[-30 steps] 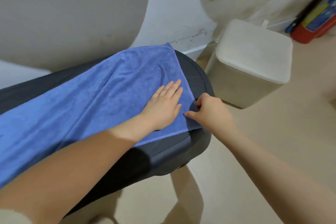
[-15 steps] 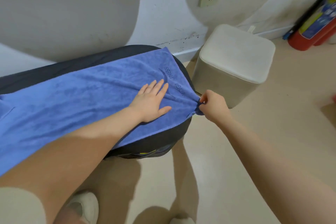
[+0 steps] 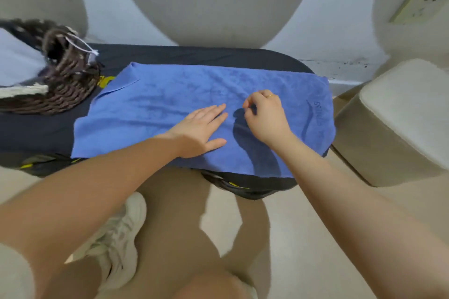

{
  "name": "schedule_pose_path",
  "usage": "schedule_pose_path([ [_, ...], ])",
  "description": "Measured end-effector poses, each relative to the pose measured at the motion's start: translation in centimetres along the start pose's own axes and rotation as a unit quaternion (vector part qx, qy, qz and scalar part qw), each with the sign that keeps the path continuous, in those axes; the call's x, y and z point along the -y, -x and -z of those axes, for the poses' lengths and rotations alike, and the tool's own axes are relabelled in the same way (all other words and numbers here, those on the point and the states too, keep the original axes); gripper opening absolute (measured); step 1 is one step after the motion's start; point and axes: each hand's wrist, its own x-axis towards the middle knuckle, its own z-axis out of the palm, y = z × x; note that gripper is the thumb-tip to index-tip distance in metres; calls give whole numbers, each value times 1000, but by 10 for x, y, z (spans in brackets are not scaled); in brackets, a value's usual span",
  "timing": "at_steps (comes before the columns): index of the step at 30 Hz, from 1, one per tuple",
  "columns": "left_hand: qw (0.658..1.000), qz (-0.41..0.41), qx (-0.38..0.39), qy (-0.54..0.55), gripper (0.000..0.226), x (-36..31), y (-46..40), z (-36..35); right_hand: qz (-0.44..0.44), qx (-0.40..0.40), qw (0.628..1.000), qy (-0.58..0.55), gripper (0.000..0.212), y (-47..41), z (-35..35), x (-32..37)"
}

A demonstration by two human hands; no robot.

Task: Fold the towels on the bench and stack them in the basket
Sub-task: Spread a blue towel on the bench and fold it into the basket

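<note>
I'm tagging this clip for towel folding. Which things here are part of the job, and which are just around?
Part of the job:
blue towel
bench
wicker basket
left hand
right hand

Just around:
beige bin
wall socket
white shoe

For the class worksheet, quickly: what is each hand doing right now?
Left hand: open, flat on the blue towel.
Right hand: fingers curled above the towel; whether it pinches the cloth cannot be told.
</note>
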Motion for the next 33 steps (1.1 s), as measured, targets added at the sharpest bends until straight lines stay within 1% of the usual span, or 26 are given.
schedule_pose_path([
  [4,987,151,-48,29,58,75,52,3,51,53,996,-57,20,-35,-45,58],
  [5,978,191,-69,43,54,91,64,0,54,63,994,-72,20,-39,-55,71],
  [7,949,276,-129,84,49,120,85,-9,68,88,990,-82,21,-43,-77,95],
  [9,917,335,-189,107,53,146,101,-20,120,114,985,-53,25,-50,-103,115],
  [12,876,417,-207,124,45,177,114,-28,197,141,970,24,31,-76,-141,146],
  [14,853,458,-212,134,42,192,116,-34,202,128,969,56,33,-99,-162,166],
  [15,848,467,-209,138,42,197,115,-38,188,109,974,72,34,-110,-173,173],
  [16,847,469,-207,141,43,200,113,-42,168,86,978,90,34,-121,-181,179],
  [18,856,452,-202,149,45,204,108,-50,113,58,984,125,36,-139,-195,186],
  [20,865,422,-206,179,43,207,102,-52,46,46,992,109,35,-152,-203,187],
  [22,864,390,-224,228,39,210,100,-50,0,40,998,46,28,-166,-206,187],
  [24,847,351,-259,305,39,216,102,-47,-14,53,997,-58,24,-178,-206,189],
  [26,821,329,-284,371,23,223,108,-41,-10,67,981,-183,22,-188,-203,194],
  [27,816,326,-283,386,18,225,110,-38,-12,76,969,-237,21,-192,-201,198],
  [28,814,324,-278,394,15,226,112,-36,-17,85,957,-277,21,-195,-199,202],
  [31,817,311,-251,416,18,226,115,-25,-39,105,936,-335,28,-203,-195,220],
  [33,841,283,-200,415,27,227,116,-14,-57,109,916,-383,29,-208,-190,228],
])
